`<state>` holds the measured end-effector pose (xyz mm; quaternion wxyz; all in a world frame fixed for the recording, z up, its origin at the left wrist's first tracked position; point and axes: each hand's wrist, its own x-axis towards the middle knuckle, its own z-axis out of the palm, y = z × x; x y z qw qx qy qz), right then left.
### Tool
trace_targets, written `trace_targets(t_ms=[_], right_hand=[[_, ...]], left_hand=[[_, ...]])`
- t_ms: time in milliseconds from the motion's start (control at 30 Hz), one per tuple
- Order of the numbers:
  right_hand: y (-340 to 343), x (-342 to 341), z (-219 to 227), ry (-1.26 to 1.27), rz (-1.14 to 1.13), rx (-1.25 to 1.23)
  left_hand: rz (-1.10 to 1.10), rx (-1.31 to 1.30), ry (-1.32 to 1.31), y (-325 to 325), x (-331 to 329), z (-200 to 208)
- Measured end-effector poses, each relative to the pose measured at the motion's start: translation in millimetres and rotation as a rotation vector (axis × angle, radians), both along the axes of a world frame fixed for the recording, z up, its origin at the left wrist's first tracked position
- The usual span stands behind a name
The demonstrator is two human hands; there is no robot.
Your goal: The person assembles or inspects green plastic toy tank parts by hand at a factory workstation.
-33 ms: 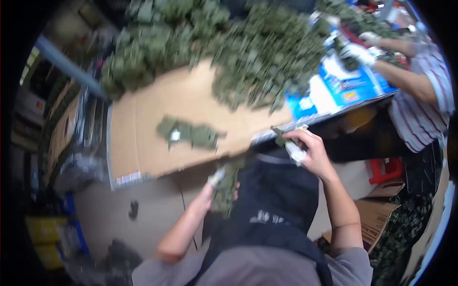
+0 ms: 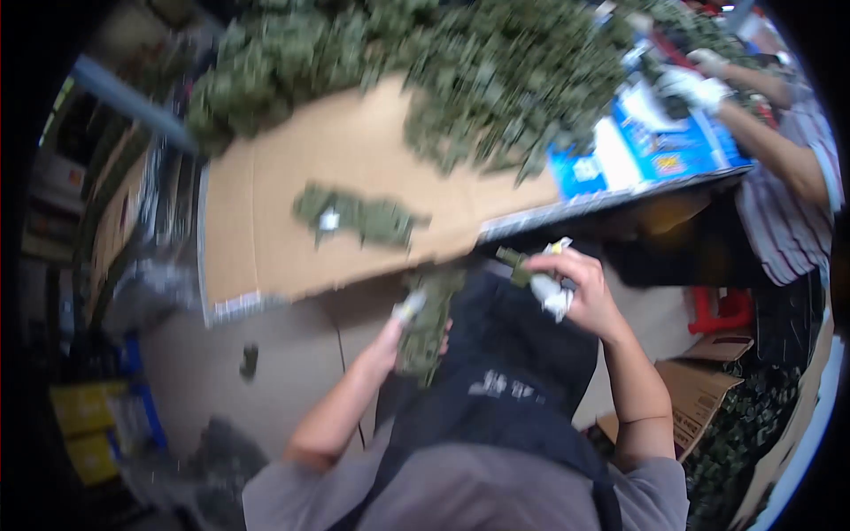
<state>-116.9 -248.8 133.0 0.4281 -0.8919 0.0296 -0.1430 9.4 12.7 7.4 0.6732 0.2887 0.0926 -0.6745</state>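
Observation:
My left hand (image 2: 388,345) is closed around an olive-green fabric piece (image 2: 427,327), which looks like a webbed pouch and hangs just off the front edge of the table. White wrapping covers the tip of my left thumb. Off to the right, my right hand (image 2: 583,288) pinches a short green strap-like piece (image 2: 512,263) between thumb and fingers. White material shows around those fingertips; blur hides whether it is finger wrapping or something held. A similar green fabric piece (image 2: 381,221) with a small white tag lies on the cardboard beyond my left hand.
A cardboard-covered table (image 2: 257,221) spans the front, with a large heap of green fabric pieces (image 2: 522,80) at its far side. At right, a co-worker's white-gloved hand (image 2: 695,90) works over a blue printed sheet (image 2: 602,168). An open carton (image 2: 699,398) and red plastic object (image 2: 722,310) stand below.
The whole view has shifted slightly, with the heap and table's right part moving right and up. The strap end by my right hand sits a little lower. Both hands keep their hold.

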Motion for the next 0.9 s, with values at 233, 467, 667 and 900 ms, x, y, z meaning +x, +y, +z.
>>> trace_targets(t_ms=[233,467,667,900], right_hand=[[85,-21,-66,0.267,0.478,0.219],[100,-8,-45,0.343,0.569,-0.092],[102,-12,-58,0.395,0.548,-0.042],[105,-1,-62,0.461,0.542,-0.07]], left_hand=[[0.187,0.186,-0.274,-7,-32,0],[0.207,0.175,-0.319,-1,-44,-1],[0.214,0.14,-0.225,2,-48,-4],[0.217,0.203,-0.213,-5,-41,1]])
